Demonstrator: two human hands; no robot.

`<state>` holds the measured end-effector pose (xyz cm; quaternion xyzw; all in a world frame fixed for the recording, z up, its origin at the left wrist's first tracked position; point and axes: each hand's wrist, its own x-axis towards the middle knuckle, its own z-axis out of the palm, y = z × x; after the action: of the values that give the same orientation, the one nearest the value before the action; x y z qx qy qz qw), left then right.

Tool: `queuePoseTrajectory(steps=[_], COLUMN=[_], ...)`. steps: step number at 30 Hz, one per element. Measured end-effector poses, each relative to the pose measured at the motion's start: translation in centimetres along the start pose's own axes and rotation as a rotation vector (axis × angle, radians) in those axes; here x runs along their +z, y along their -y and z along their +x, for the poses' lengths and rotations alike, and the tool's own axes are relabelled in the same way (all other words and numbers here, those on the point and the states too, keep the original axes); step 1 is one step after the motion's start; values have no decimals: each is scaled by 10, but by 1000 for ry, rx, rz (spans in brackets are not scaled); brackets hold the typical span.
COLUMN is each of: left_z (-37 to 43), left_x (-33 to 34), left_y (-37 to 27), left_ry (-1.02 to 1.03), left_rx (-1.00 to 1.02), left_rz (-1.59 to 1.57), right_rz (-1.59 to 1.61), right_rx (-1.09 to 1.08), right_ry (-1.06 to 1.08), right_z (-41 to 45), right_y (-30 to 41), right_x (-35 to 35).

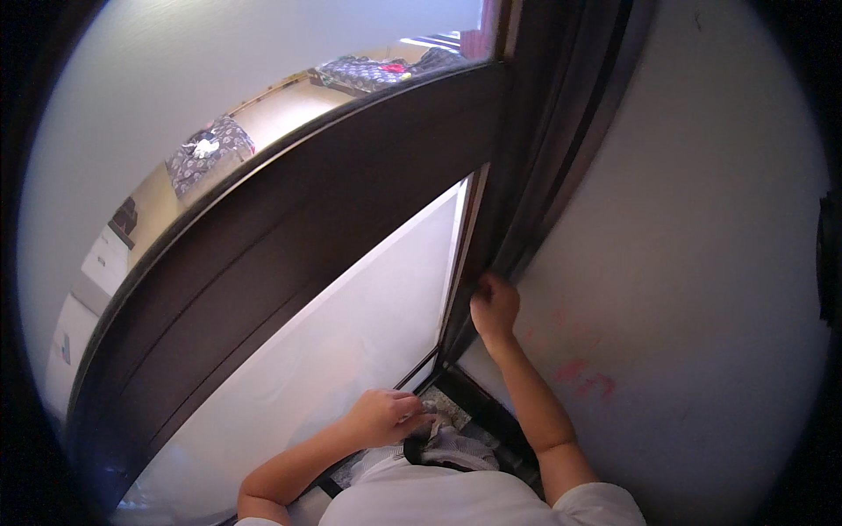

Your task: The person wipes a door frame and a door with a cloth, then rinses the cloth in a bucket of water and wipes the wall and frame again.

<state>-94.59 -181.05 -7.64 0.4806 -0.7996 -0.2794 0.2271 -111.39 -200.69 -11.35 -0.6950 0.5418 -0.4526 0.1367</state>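
Note:
My right hand (495,309) is at the dark frame (559,98) beside the wall, its fingers curled; whether they hold anything I cannot tell. In front of my shirt is my left hand (395,417), its fingers bent near something small and greyish that is too unclear to name. A dark brown panel (316,191), apparently part of a door or furniture, stands before me. Set in its lower part is a pale, glossy panel (342,335) with a light edge.
A pale wall (671,250) with red marks rises on the right. Beyond the dark panel's top edge, patterned fabric (362,72) with a red item, a second patterned cloth (204,154) with white things on it, and white drawers (105,263) show. Speckled floor (450,404) lies below.

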Motion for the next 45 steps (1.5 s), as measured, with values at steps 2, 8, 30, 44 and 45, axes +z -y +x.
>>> queuePoseTrajectory(steps=[2,8,30,44,45], left_z=[-8,-24,170,155,164], left_x=[-5,23,92,139,132], left_y=[-7,3,-26,-19,-24], left_ry=[16,-112,-412,-795,-871], left_rx=[-48,-107,97,-76,-8], left_rz=[1,-162,66,-450,-486], right_rz=[107,41,252,540,438], right_rx=[-60,-25,-496,-132,-221], right_ry=[-27,133,765,834,718], right_z=[-5,-32,56,-94,-96], right_y=[21,16,35,-153,-166], right_x=[-9,-17,-117,-67,-61])
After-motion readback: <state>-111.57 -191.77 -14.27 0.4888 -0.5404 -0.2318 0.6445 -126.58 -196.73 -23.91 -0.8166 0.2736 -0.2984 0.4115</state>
